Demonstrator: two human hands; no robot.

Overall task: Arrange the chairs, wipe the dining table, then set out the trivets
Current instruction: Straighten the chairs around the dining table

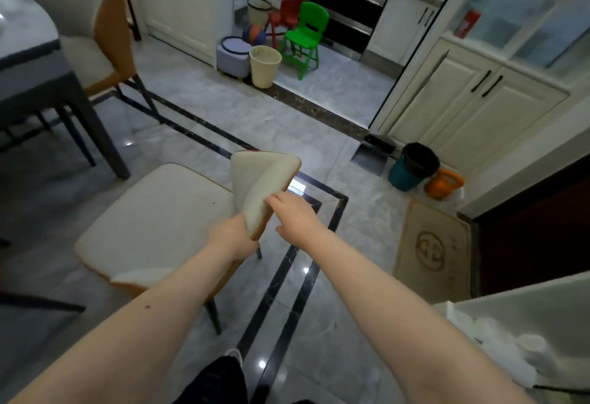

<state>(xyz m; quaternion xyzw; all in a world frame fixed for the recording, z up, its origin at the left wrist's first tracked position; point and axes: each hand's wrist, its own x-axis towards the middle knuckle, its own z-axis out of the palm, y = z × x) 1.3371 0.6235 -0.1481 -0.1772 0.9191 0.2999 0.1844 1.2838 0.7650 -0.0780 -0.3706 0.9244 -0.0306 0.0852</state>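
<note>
- Gripping the backrest of the near dining chair (153, 221), the left hand (234, 237) has its fingers wrapped round the lower edge of the backrest, out of sight behind it.
- The right hand (293, 215) rests on the same backrest's outer edge just above the left hand, fingers curled over the rim with the thumb spread below.
- This chair has a cream seat and an orange-brown shell; its seat stands just outside the dark leg of the dining table (28, 42), not tucked under.
- The dining table shows only as a pale, marbled corner with a dark edge, up and to the left of the held chair.
- A second chair (92, 29) of the same make stands beyond the held chair, close against the table's far side.
- Well beyond the held chair, at the kitchen doorway, stand a green child's chair (306, 33), a red one (287, 14) behind it, a cream waste basket (265, 66) and a lilac stool (233, 57).
- To the right of the held chair, by the white cabinets, sit a teal bin (413, 168) with a black liner, an orange kettlebell (442, 184) touching it, and a beige mat (431, 250) nearer the person.
- The floor is glossy grey tile with dark inlaid strips running under the held chair.
</note>
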